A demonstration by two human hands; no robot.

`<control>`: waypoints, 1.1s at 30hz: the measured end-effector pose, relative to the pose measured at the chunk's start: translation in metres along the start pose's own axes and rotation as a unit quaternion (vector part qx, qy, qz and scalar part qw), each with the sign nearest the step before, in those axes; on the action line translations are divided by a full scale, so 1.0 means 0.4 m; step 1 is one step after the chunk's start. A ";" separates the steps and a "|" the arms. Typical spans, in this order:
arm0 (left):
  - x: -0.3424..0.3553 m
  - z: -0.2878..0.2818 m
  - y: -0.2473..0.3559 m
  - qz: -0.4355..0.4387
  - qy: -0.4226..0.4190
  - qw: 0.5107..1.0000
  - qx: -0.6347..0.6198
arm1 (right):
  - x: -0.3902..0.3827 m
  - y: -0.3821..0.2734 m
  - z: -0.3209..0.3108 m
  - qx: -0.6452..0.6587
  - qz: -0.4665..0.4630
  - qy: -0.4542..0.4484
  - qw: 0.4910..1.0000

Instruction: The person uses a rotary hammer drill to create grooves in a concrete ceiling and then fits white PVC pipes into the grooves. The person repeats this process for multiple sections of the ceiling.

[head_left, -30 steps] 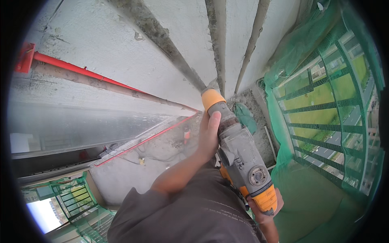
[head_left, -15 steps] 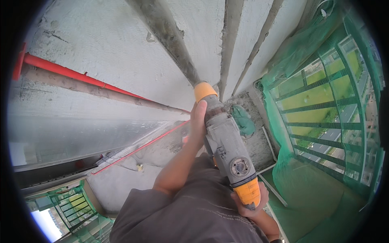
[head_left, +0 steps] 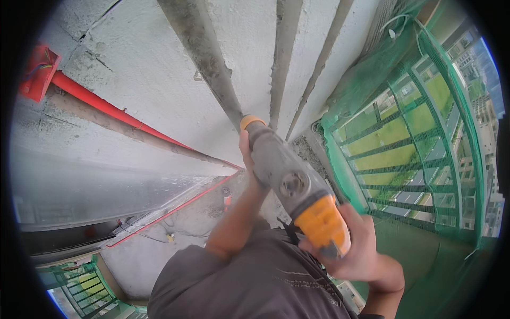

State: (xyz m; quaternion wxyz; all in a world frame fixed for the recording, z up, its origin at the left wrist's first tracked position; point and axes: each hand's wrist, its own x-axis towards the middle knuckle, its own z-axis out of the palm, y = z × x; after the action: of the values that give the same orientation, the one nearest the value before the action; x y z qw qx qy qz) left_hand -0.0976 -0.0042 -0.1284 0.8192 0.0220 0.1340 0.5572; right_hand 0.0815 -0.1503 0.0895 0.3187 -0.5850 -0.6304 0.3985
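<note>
A grey rotary hammer [head_left: 273, 159] with an orange front collar and an orange rear housing lies across my front, its nose toward the wall. My left hand [head_left: 247, 154] is closed around the front part, just behind the collar; some of its fingers are hidden by the tool body. At the rear end, my right hand [head_left: 358, 244] wraps the handle by the orange housing. The nose meets the lower part of a wide vertical groove [head_left: 204, 56] in the pale wall; a bit, if any, is hidden. The tool and the right hand are slightly blurred.
Two narrower grooves run beside the wide one. Left of it, a red conduit [head_left: 101, 106] descends from a red junction box [head_left: 40, 74] with loose wires. Green netting [head_left: 332, 159] and a railing [head_left: 393, 151] stand at right, high above ground. Cables [head_left: 186, 233] cross the floor.
The tool's rear end has risen closer to my view and swung slightly right, with my right hand following. The nose appears further left, and the whole view has shifted.
</note>
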 end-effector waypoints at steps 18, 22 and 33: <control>-0.126 0.015 -0.184 0.159 0.163 0.909 0.350 | -0.282 0.396 -0.006 0.221 0.110 0.092 0.965; -0.108 0.015 -0.182 0.185 0.189 0.873 0.410 | -0.292 0.449 0.000 0.213 0.067 0.103 0.969; -0.085 0.034 -0.128 0.185 0.192 0.876 0.401 | -0.243 0.425 0.011 0.118 0.058 0.098 0.986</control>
State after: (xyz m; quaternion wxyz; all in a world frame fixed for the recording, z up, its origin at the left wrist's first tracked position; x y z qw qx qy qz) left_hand -0.0595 -0.0531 -0.1182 0.5804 0.2657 0.4944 0.5900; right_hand 0.1706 -0.2477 -0.0551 0.4220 -0.6148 -0.5098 0.4290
